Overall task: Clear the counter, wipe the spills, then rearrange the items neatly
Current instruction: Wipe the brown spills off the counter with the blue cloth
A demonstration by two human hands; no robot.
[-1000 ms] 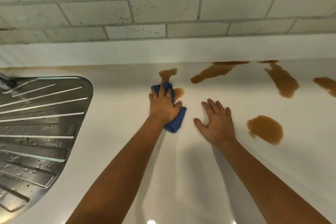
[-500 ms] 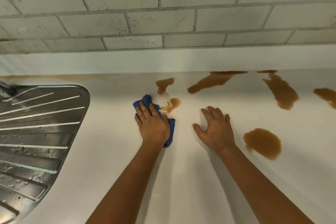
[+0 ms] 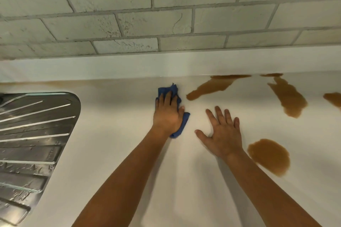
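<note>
My left hand (image 3: 167, 114) presses flat on a crumpled blue cloth (image 3: 168, 90) on the white counter (image 3: 114, 153), near the back edge. The cloth sticks out beyond the fingertips and under the heel of the hand. My right hand (image 3: 224, 134) rests flat on the counter with spread fingers, just right of the cloth. Brown spills lie to the right: a long one (image 3: 212, 86) by the back edge, a tall one (image 3: 289, 99), a round one (image 3: 269, 156) beside my right wrist, and one (image 3: 334, 98) at the frame's right edge.
A steel ribbed draining board (image 3: 33, 134) with water drops takes up the left side. A pale brick wall (image 3: 166, 14) rises behind a white upstand (image 3: 110, 68). A faint brown streak runs along the back edge at left.
My left hand has pushed the cloth away and to the right over the two small brown spots, which no longer show. My right hand has stayed in place.
</note>
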